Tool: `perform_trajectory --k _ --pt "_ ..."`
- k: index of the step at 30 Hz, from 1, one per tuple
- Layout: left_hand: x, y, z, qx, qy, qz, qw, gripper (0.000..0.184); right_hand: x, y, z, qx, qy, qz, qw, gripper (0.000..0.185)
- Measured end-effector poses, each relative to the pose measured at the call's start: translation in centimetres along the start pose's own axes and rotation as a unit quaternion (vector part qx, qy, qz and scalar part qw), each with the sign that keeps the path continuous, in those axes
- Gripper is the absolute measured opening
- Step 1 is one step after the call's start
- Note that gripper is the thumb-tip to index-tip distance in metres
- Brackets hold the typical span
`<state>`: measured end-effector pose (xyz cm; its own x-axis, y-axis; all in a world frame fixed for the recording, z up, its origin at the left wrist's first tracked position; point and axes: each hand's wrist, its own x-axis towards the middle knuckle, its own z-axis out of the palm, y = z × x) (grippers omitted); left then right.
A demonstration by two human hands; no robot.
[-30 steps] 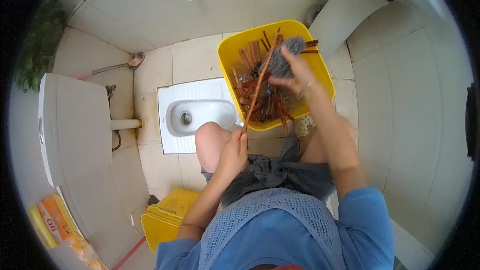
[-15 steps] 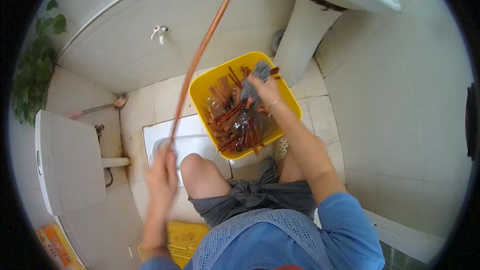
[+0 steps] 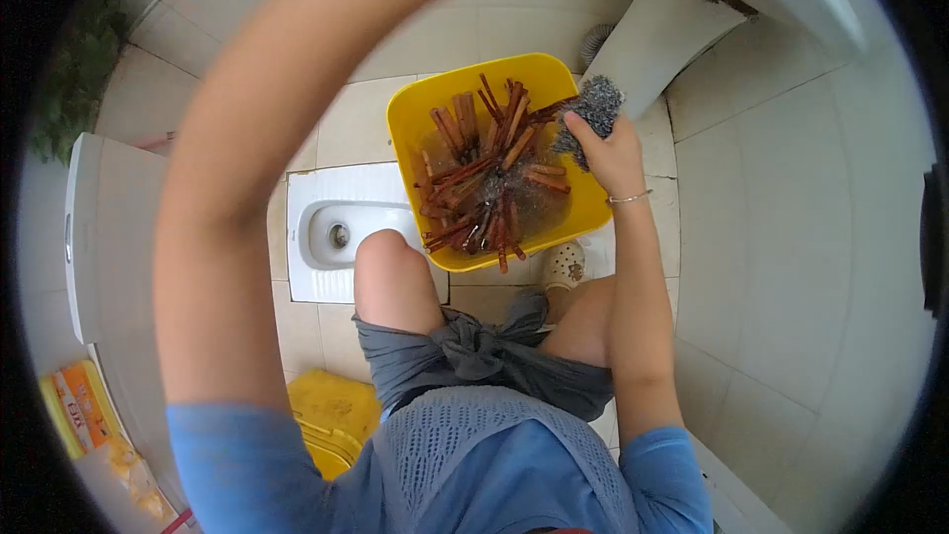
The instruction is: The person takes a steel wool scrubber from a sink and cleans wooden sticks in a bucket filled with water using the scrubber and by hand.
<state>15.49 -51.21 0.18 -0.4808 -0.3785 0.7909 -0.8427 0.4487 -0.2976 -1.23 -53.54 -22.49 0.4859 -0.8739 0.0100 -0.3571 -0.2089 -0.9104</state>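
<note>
Yellow bucket [image 3: 410, 124]: brown sticks [image 3: 463, 178] in water [image 3: 546, 210]
Right hand [image 3: 615, 153]: grip closed around grey scrubber [image 3: 599, 103] at bucket's edge
Left hand: out of view, grip cannot be told

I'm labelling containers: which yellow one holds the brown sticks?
The yellow bin nearest the right hand: sticks lie inside it. The partly hidden yellow container at lower left shows none.
</note>
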Motion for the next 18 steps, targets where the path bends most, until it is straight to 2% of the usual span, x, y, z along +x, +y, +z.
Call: perform_trajectory --k 1,2,3,4,5,6,8,9,11,12,14,15,17,18 --pt "-4.3 1.1 1.5 -0.051 -0.025 -0.001 0.998 0.022 -0.6 -0.6 -0.5 -0.054 0.03 -0.01 0.998 0.049" --pt "-9.3 2.2 3.3 -0.096 -0.104 -0.034 0.989 0.025 -0.9 -0.4 -0.7 -0.051 0.031 -0.011 0.998 0.049" --pt "-14.5 3.0 5.0 -0.106 -0.343 -0.076 0.93 0.02 -0.8 0.0 -1.1 -0.067 0.03 -0.025 0.997 0.046" --pt "-20.0 3.5 7.4 -0.101 -0.46 -0.08 0.879 0.017 -0.8 0.3 -1.3 -0.084 0.028 -0.038 0.995 0.044" --pt "-25.9 3.7 9.1 -0.039 -0.504 0.008 0.863 0.018 -0.9 0.5 -1.3 -0.082 0.029 -0.037 0.996 0.044" --pt "-28.1 4.2 9.4 -0.004 -0.626 0.028 0.779 0.021 -0.9 0.5 -1.4 -0.098 0.03 -0.033 0.994 0.042" --pt "-33.9 4.5 12.5 0.074 -0.698 0.023 0.712 0.021 -0.6 0.4 -1.2 -0.112 0.032 -0.035 0.993 0.041" --pt "-34.1 5.0 13.2 0.076 -0.698 0.022 0.711 0.021 -0.8 0.1 -1.0 -0.104 0.025 -0.05 0.993 0.041" --pt "-33.8 7.2 14.1 0.029 -0.809 0.026 0.586 0.021 -1.0 0.1 -0.7 -0.093 0.016 -0.064 0.993 0.041" --pt "-34.2 7.4 13.9 0.032 -0.81 0.024 0.585 0.021 -0.9 0.2 -0.7 -0.096 -0.001 -0.077 0.992 0.041" --pt "-35.1 7.4 13.3 0.004 -0.757 -0.035 0.653 0.021 -0.7 0.1 -0.2 -0.097 -0.017 -0.091 0.991 0.041" --pt "-34.8 6.3 12.5 0.011 -0.747 -0.018 0.664 0.021 -0.6 0.1 0.1 -0.106 -0.021 -0.079 0.991 0.042" --pt "-31.1 3.8 8.2 0.048 -0.735 -0.131 0.664 0.019 -0.6 0.1 0.4 -0.111 -0.028 -0.067 0.991 0.043" --pt "-30.9 1.8 7.0 0.098 -0.753 -0.148 0.634 0.018 -0.4 0.3 0.6 -0.087 -0.051 -0.057 0.993 0.045"
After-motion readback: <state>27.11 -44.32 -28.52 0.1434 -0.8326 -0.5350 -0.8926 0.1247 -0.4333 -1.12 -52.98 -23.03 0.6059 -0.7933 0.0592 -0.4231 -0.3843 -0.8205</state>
